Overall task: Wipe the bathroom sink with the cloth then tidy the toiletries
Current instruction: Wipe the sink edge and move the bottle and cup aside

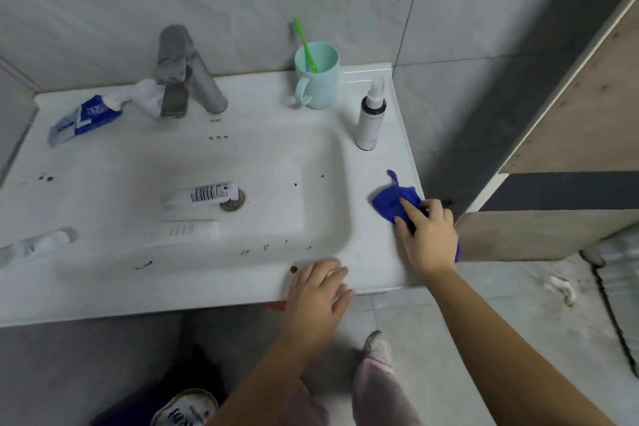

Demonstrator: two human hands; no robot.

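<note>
Only blurred labels [207,193]; cloth [389,204] in grip [428,239]

Flat, dim, cool light leaves a soft shadow in the sink [138,183]. The wide lens bows the frame's edges, and motion blur smears the left hand [318,294].

One head-worn wide-angle view looks steeply down and forward from close above the sink [380,162], faucet [186,73] at 11 o'clock, floor [449,322] at 5 o'clock.

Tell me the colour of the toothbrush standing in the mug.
The toothbrush is bright green, best seen in the head view, inside a pale mint mug.
</note>
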